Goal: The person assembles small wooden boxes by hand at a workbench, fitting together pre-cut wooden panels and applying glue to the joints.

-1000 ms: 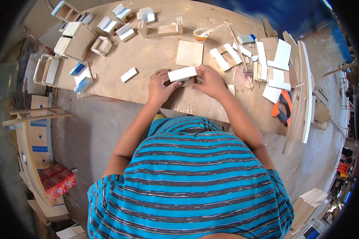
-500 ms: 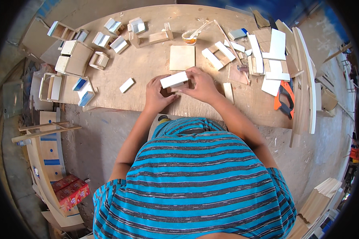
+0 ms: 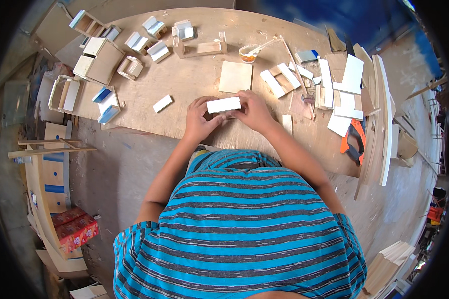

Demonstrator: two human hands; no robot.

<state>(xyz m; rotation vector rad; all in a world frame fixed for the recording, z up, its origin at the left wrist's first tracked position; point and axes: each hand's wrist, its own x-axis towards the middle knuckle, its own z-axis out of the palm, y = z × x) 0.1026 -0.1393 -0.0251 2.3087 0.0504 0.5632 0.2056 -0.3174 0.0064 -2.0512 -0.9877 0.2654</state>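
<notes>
Between my two hands is a small wooden piece with a white rectangular top (image 3: pixel 223 105), held over the near part of the wooden table (image 3: pixel 184 82). My left hand (image 3: pixel 200 119) grips its left end, thumb below and fingers curled at the far side. At the right end, my right hand (image 3: pixel 254 110) closes on it with thumb and fingers. The underside of the piece is hidden. Just beyond it lies a square plywood board (image 3: pixel 236 76). A small white block (image 3: pixel 162 103) rests to the left of my left hand.
Small wooden furniture-like pieces stand at left, including a cabinet-like box (image 3: pixel 99 61). A bowl of glue-like stuff (image 3: pixel 247 54) with a stick sits at the back. Rightward are a wooden frame (image 3: pixel 270 83), white boards (image 3: pixel 352 73) and an orange-handled saw (image 3: pixel 355 142).
The white-topped piece has turned slightly, its top now more level across. Both hands stay on it. The whole view has shifted and tilted a little.
</notes>
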